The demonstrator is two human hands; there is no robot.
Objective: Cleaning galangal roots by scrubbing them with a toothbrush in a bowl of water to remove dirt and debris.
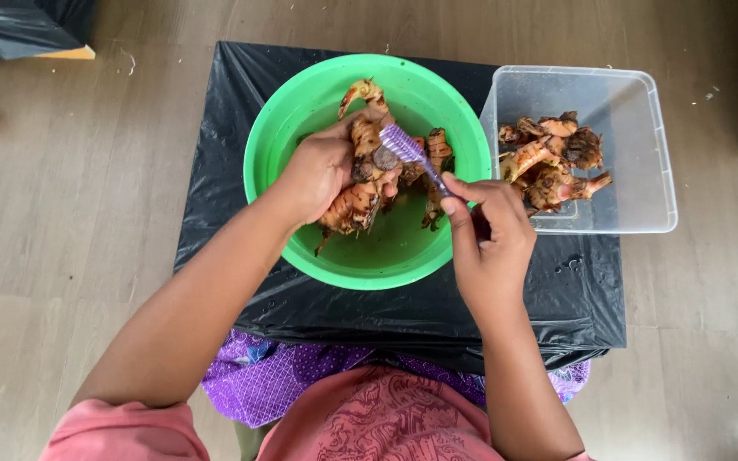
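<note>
Over the green basin (277, 119), the left hand (318, 171) wraps a knobbly orange-brown root (360, 171), fingers curled round its middle and thumb pressed on the near side, so both ends stick out past the fist. Just right of those fingertips the purple brush (405, 147) rests its head on the root; its handle runs down into the right hand (490, 235), whose thumb and curled fingers pinch it shut. More roots (434, 162) lie in the basin, under and beyond the brush. Right of the right hand's knuckles stands a clear tub (642, 128) holding a heap of roots (553, 162) — whether scrubbed or not cannot be told. Basin and tub sit on a black sheet (215, 171) over a low stand.

Judged from the grip, good scrubbing here calls for short strokes away from the left fingertips, bristles worked into the creases between knobs, and the root turned in the fist — kept above the basin so the dirt falls in.
</note>
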